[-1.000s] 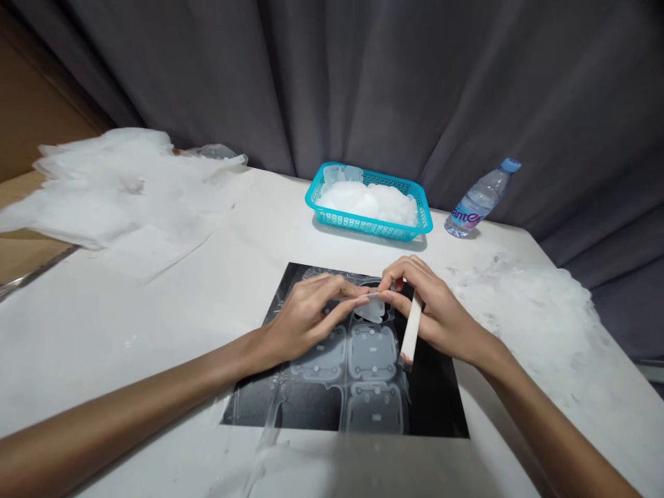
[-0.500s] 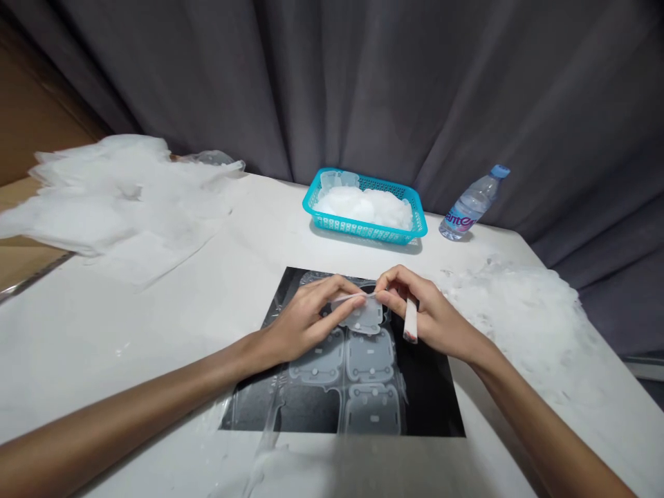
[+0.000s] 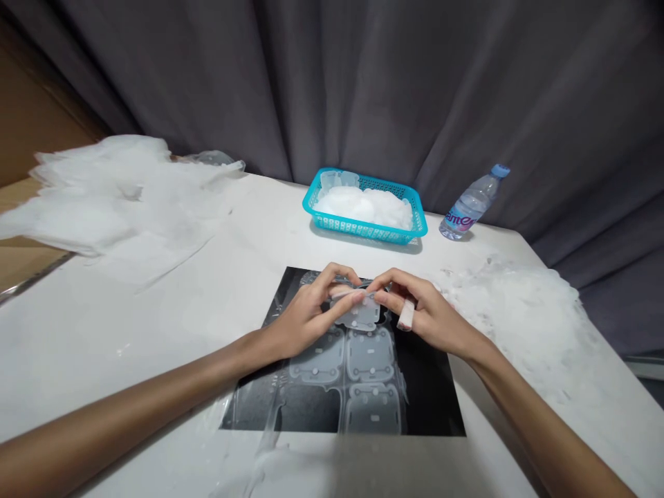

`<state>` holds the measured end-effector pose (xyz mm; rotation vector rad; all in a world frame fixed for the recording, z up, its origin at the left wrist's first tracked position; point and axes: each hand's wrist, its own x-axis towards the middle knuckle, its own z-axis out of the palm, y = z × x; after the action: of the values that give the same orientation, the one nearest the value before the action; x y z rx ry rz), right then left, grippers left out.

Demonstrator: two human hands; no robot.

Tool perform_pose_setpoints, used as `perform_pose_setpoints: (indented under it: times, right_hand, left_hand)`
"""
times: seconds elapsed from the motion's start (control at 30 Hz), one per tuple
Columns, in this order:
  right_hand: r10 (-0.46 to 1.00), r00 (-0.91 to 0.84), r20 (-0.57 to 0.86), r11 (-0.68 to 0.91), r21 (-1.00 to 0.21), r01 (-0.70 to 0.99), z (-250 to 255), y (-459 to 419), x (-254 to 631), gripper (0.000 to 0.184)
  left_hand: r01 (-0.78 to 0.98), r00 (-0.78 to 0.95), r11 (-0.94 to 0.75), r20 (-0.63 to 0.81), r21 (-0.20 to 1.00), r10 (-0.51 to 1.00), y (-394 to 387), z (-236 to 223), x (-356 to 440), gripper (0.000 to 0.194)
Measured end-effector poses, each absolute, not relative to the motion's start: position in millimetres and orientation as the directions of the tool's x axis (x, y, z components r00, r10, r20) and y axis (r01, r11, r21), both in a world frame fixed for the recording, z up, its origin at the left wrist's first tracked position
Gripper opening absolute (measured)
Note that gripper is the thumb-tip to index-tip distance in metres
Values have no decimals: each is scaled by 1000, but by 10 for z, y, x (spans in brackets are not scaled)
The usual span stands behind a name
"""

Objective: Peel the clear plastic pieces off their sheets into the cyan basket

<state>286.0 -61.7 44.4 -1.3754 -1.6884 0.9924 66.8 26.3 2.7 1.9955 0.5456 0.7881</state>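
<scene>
Both hands meet over a black mat (image 3: 430,394) on the white table. My left hand (image 3: 314,315) is closed, its thumb and fingers pinching a small translucent plastic piece (image 3: 366,315) by its upper edge. My right hand (image 3: 420,304) is also closed, with thumb and forefinger at the right end of that same edge. A short whitish strip-like thing (image 3: 407,315) sticks out of my right hand; its other end is hidden. Under the hands lies a clear plastic sheet (image 3: 344,366) with several similar rounded pieces in it.
Beyond the mat stands a turquoise basket (image 3: 363,235) holding many translucent pieces. A water bottle (image 3: 469,207) stands right of it. Stacked plastic sheets (image 3: 124,194) lie at the left, beside cardboard (image 3: 31,263). A heap of plastic scraps (image 3: 523,318) covers the right side. A grey curtain (image 3: 363,83) hangs behind.
My fingers have shifted slightly along the plastic piece's edge. The whitish strip in my right hand has tilted and shows less of its length. The rest looks unchanged.
</scene>
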Motion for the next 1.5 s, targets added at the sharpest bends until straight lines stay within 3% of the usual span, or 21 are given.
perform_pose_setpoints:
  times: [0.13, 0.23, 0.43, 0.63, 0.83, 1.07, 1.33, 1.5]
  right_hand:
    - [989, -119, 87, 127, -912, 390, 390, -584, 2880, 20]
    - [993, -91, 69, 98, -922, 374, 374, -575, 2912, 21]
    - [978, -205, -30, 49, -928, 368, 337, -592, 2915, 29]
    - [987, -160, -15, 50, -917, 396, 259, -556, 2925, 12]
    - [986, -167, -28, 34, -935, 354, 285, -561, 2961, 10]
    - [984, -176, -8, 56, -933, 355, 317, -580, 2977, 13]
    - [979, -195, -65, 13, -929, 370, 301, -588, 2972, 22]
    - [980, -190, -66, 9, -930, 368, 288, -593, 2971, 25]
  left_hand:
    - [34, 750, -243, 135, 969, 647, 304, 66, 700, 24]
    - [-18, 746, -101, 81, 995, 661, 332, 70, 718, 27]
    - [-21, 723, -89, 77, 996, 687, 347, 48, 715, 29]
    - [-34, 703, -69, 73, 997, 708, 359, 23, 711, 30]
    - [-89, 749, -4, 69, 996, 659, 348, 30, 727, 37]
    - [-89, 743, -72, 115, 993, 659, 345, 4, 735, 32]
    - [52, 690, -357, 225, 933, 688, 293, 30, 693, 19]
    - [54, 673, -356, 229, 933, 703, 281, 51, 684, 19]
